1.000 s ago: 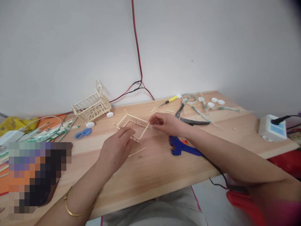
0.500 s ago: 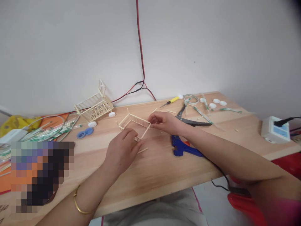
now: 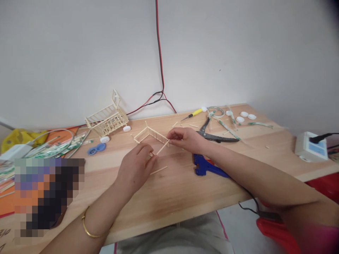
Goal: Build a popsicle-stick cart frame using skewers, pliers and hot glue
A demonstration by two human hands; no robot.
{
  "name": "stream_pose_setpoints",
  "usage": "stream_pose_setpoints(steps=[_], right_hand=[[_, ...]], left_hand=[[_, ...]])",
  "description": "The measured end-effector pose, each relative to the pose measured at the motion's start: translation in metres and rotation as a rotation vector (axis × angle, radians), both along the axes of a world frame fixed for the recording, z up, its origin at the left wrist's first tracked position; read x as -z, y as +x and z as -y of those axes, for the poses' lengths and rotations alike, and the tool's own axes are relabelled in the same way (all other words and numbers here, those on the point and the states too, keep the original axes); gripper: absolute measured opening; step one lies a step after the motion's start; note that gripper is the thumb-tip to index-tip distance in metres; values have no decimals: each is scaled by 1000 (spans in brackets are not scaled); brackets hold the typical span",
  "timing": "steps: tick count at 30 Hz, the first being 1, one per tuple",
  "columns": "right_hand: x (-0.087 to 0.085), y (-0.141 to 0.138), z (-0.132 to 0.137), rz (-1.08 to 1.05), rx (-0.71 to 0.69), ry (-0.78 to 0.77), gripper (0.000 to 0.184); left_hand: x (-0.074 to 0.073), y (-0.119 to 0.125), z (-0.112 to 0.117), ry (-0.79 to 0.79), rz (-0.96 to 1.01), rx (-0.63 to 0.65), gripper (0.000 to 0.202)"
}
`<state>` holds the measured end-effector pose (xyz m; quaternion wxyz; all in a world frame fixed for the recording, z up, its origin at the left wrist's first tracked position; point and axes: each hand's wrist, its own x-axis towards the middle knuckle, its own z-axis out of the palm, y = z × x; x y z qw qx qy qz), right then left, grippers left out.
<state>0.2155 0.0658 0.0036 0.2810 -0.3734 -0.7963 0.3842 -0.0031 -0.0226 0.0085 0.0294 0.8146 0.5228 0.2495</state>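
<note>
A small frame of thin wooden sticks [image 3: 143, 135] lies low over the table, its far corner and railed side showing between my hands. My left hand [image 3: 135, 165], wearing a gold bangle, is closed on the frame's near left part and hides that corner. At the right corner, the fingertips of my right hand [image 3: 185, 139] pinch the frame where a pale stick [image 3: 162, 147] runs across to my left hand. One loose stick [image 3: 159, 170] lies on the wood just below. Behind to the left stands a larger stick model [image 3: 107, 120] with railed sides.
Blue-handled pliers [image 3: 205, 166] and dark shears [image 3: 218, 137] lie by my right forearm. Farther back are a yellow-handled tool [image 3: 195, 113] and white caps [image 3: 244, 114]. Blue caps [image 3: 96, 149], bagged sticks [image 3: 66, 144] and a blurred-out object [image 3: 50, 197] are at left; a white power box [image 3: 311, 146] is at right.
The near side of the stick frame has shifted slightly between my hands, and more of the loose stick below shows. Both hands keep nearly the same place; the view has moved a little.
</note>
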Motion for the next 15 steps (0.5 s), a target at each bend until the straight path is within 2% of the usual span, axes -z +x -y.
stream_pose_setpoints(steps=[4, 9, 15], right_hand=[[-1, -2, 2, -10, -5, -19, 16], [2, -1, 4, -89, 35, -66, 15], [6, 1, 4, 1, 75, -54, 11]], left_hand=[[-5, -6, -1, -37, 7, 14, 12], [-7, -14, -4, -97, 12, 20, 23], [-5, -18, -6, -128, 12, 9, 24]])
